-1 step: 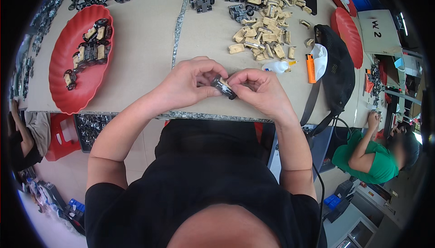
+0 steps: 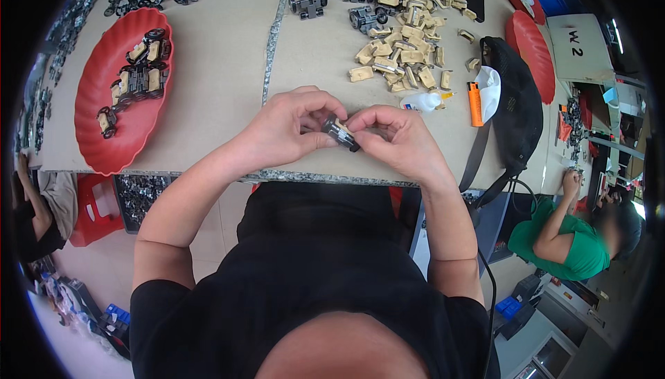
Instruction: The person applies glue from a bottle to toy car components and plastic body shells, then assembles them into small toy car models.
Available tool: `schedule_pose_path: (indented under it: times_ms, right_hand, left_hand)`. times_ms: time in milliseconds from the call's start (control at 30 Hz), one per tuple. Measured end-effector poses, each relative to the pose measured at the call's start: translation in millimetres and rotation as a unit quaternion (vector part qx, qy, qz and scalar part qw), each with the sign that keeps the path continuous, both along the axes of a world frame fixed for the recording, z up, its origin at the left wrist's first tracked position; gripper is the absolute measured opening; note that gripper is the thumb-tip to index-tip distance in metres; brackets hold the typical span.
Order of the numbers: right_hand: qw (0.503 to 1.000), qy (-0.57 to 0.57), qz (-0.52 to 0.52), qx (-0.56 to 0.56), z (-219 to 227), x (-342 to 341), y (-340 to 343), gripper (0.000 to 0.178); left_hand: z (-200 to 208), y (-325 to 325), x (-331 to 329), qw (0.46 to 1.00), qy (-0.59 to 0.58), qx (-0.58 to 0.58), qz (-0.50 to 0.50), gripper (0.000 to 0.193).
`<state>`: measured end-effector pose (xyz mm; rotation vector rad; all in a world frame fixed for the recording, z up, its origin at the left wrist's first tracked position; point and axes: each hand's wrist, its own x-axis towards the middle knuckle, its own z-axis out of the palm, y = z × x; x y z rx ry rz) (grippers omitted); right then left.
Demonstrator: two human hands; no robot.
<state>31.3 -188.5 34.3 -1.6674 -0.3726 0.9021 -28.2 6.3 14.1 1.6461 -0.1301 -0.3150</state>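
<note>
Basically static: worktable [image 2: 215,53] layout matches the frame just before, both hands are in the same pose, and the held piece has shifted slightly at most. I read that as mid-adjustment, piece not ready to release. Big red scalloped tray [image 2: 121,150] on the table's left end, a few black-and-tan wheeled assemblies in it. Black strap bag [image 2: 516,102] on the table's right side. Loose tan plastic parts [image 2: 410,43] heaped right of the table's centre toward the far edge, black wheeled chassis [image 2: 309,3] spread along that far edge. Left hand [image 2: 284,126] and right hand [image 2: 396,140] over the table's near edge, each pinching one end of a small toy-vehicle chassis [image 2: 339,132], dark with a tan part on top, tilted. White squeeze bottle [image 2: 419,102] lies on the table beyond the right hand. Hard to make out: chassis ends and underside are behind fingers, so can't tell if the tan part is seated. Left hand's curled fingers partly hidden. Far-edge heap cut off by frame.
</note>
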Motion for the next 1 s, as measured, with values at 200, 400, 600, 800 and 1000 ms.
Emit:
schedule_pose_path:
  times_ms: [200, 400, 600, 800, 1000]
  right_hand:
    - [0.97, -0.236, 0.059, -0.022, -4, -6, 1, 0.025]
    - [0.96, -0.279, 0.027, 0.01, -15, -8, 2, 0.025]
    - [0.967, -0.252, 0.029, 0.026, -16, -7, 1, 0.024]
    - [0.966, -0.249, 0.027, 0.058, -22, -5, 1, 0.024]
    - [0.963, -0.261, 0.026, 0.062, -23, -5, -1, 0.025]
  left_hand:
    - [7, -2, -5, 0.995, -0.047, 0.09, -0.014, 0.03]
    - [10, 8, 12, 0.884, -0.348, 0.303, -0.075, 0.03]
    - [-1, 8, 20, 0.895, -0.36, 0.245, -0.098, 0.023]
    - [-14, 5, 22, 0.919, -0.343, 0.173, -0.092, 0.022]
    - [-16, 3, 22, 0.932, -0.325, 0.147, -0.072, 0.019]
